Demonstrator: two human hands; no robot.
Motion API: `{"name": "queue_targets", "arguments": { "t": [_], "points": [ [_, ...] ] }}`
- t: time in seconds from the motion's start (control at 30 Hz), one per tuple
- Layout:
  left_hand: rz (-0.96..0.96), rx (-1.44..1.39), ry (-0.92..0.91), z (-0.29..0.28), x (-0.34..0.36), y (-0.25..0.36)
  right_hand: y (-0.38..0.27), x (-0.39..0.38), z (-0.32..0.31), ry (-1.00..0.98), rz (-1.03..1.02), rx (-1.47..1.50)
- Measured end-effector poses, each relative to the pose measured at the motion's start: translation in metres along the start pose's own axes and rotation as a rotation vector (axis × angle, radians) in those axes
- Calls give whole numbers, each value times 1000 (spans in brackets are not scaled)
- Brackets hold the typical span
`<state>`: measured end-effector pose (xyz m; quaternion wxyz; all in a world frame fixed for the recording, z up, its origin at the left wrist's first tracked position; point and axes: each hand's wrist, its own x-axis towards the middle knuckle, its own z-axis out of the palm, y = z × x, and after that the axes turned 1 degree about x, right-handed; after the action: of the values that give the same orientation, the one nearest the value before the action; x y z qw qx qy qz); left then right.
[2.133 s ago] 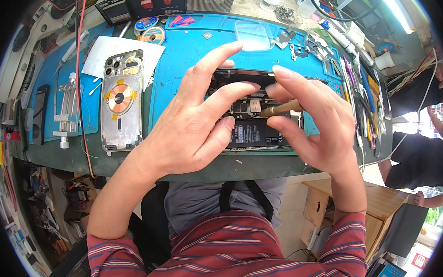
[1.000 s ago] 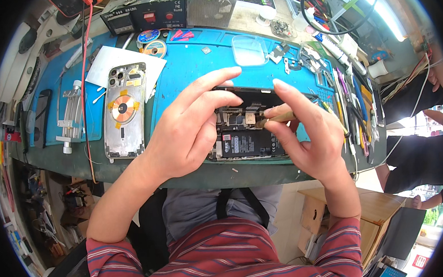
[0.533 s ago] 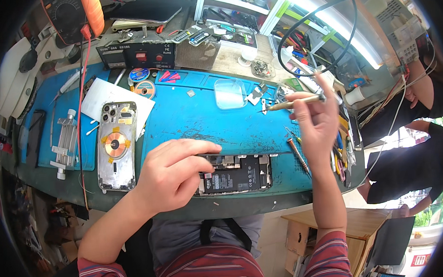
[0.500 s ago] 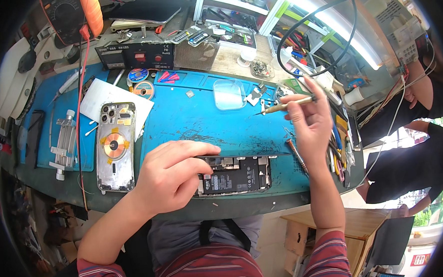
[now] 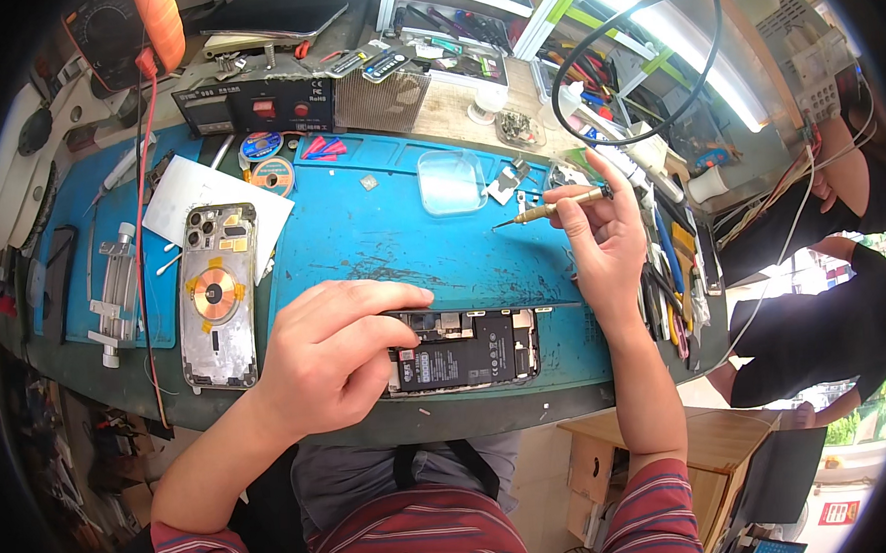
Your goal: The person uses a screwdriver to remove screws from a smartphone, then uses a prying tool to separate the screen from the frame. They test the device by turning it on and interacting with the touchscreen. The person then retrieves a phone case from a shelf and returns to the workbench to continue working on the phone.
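Note:
At the near edge of the mat lies an opened phone (image 5: 477, 350), its black battery and inner parts exposed. A thin dark panel, seen edge-on, runs along its far side. My left hand (image 5: 329, 351) is closed over the phone's left end, thumb and forefinger gripping the edge of the phone; the fingertips' contact is partly hidden. My right hand (image 5: 607, 248) holds a slim brass-coloured precision screwdriver (image 5: 550, 209) between thumb and fingers. Its dark tip points left, above the mat and apart from the phone.
A blue work mat (image 5: 382, 250) covers the bench. To the left stand a phone back housing (image 5: 216, 298) with a copper coil, white paper (image 5: 269, 210) and a metal clamp (image 5: 118, 293). Behind sit a clear tray (image 5: 451, 183) and a power unit (image 5: 254, 108). Hand tools (image 5: 675, 264) crowd the right.
My right hand and the screwdriver have shifted slightly left, with the tip lower in the picture. My left hand keeps its grip on the phone. The whole view has moved a little.

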<state>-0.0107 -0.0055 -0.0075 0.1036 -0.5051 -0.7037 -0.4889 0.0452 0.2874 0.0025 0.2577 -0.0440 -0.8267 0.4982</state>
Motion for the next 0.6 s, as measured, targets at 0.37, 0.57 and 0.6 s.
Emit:
{"name": "queue_targets", "arguments": {
  "t": [0.37, 0.57, 0.6],
  "points": [
    [-21, 14, -7, 0, 0, 2, -10, 0, 2, 64, -26, 81],
    [-98, -37, -27, 1, 0, 3, -47, -29, 4, 58, -291, 219],
    [-107, -46, -32, 1, -1, 2, -52, -36, 7, 11, -321, 261]
  ]
}}
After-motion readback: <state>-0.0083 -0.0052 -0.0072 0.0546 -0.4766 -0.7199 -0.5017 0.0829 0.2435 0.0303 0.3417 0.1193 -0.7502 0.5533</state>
